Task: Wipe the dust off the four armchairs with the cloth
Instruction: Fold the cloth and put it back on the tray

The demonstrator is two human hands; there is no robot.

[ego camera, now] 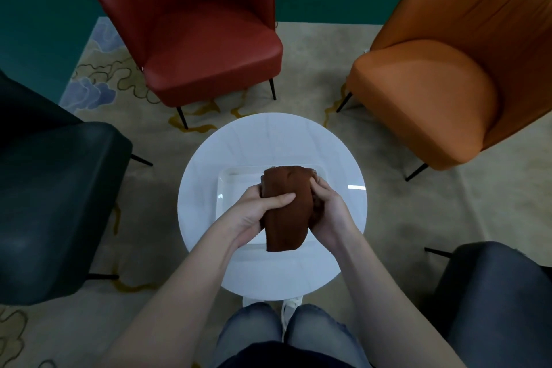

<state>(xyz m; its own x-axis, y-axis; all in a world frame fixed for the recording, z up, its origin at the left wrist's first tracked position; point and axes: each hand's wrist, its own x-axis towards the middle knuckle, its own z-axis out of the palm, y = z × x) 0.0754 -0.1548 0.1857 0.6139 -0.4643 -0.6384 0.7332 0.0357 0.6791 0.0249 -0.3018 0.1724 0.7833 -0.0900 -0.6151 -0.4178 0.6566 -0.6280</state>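
Left hand (259, 213), right hand (328, 210) grip cloth (286, 219)

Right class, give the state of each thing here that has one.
cloth: bunched, held over the tray
left hand: grips cloth
right hand: grips cloth
tray: flat on the table
red armchair: upright, untouched
orange armchair: upright, untouched
dark armchair: upright, untouched
grey armchair: upright, untouched

Bunched brown cloth (285, 212) gripped in the fingers (282, 199); red armchair (203, 48) and orange armchair (433, 92) beyond, dark armchair (53, 203) left, grey armchair (493, 293) right.
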